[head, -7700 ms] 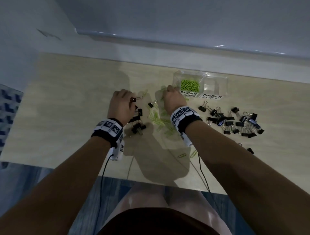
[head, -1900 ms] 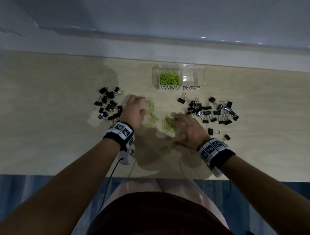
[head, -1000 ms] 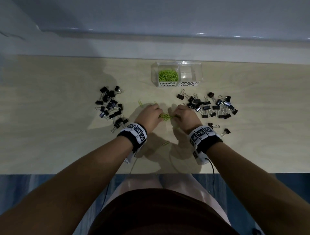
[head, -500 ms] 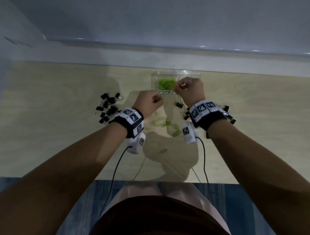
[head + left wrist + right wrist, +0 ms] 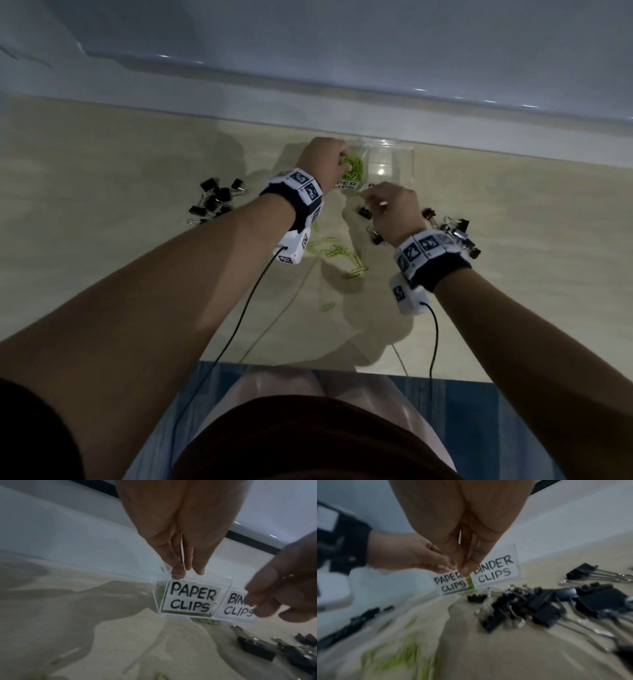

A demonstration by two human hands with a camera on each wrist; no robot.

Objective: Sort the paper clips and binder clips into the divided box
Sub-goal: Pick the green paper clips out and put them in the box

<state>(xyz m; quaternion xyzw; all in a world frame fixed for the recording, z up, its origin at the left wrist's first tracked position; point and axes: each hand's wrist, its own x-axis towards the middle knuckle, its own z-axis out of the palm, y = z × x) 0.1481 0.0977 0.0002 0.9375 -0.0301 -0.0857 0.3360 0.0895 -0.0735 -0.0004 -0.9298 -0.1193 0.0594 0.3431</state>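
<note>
A clear divided box (image 5: 407,161) stands at the back, labelled PAPER CLIPS (image 5: 190,599) and BINDER CLIPS (image 5: 494,572). Green paper clips (image 5: 354,168) fill its left compartment; the right one looks bare. My left hand (image 5: 342,161) hovers over the left compartment, its bunched fingertips (image 5: 178,572) at the rim with green clips pinched in them. My right hand (image 5: 368,197) hangs just in front of the labels, its fingers (image 5: 467,569) pinched together on a few green clips. More loose paper clips (image 5: 337,251) lie on the table between my wrists.
Black binder clips lie in two piles, one on the left (image 5: 214,202) and a bigger one on the right (image 5: 455,233) by my right wrist. The wooden table (image 5: 102,205) ends at a white wall ledge behind the box. Wrist cables hang over the near edge (image 5: 308,365).
Both hands gathered green paper clips at the table's middle and carried them up to the box. The left hand has moved forward over the paper clip compartment; the right has dropped back slightly.
</note>
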